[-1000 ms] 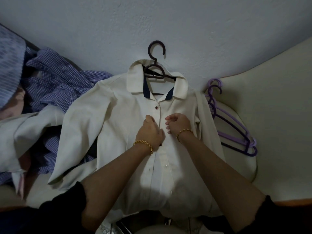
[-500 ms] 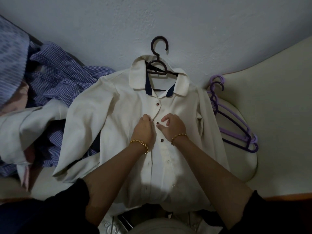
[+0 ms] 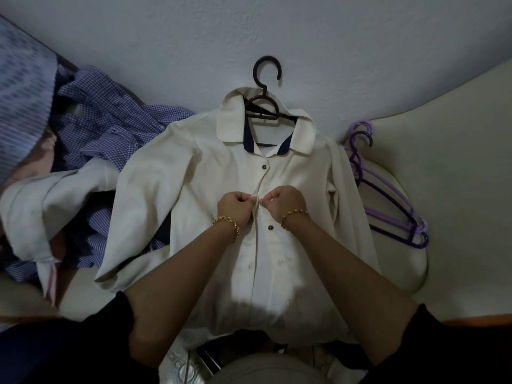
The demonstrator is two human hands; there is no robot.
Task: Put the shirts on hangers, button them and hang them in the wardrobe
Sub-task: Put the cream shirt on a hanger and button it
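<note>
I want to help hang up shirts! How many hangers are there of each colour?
Dark brown hanger, inside the cream shirt: 1
Lilac hanger: 1
Dark purple hanger: 1
Total: 3. The two purple ones lie stacked, so I counted them by their hooks.

We see a pale wall (image 3: 360,51) across the far side, its plaster rough and faintly bluish. The light is dim, and the near part of the scene sinks into deep shadow. On the right a cream padded surface (image 3: 457,189) spreads from the wall toward us, with a rounded cream cushion (image 3: 399,273) at its left edge. A thin strip of orange-brown wood (image 3: 476,320) borders it on the near side. At the far left a blue-and-white patterned cloth (image 3: 19,92) comes in from the edge; we cannot tell what it covers.
</note>
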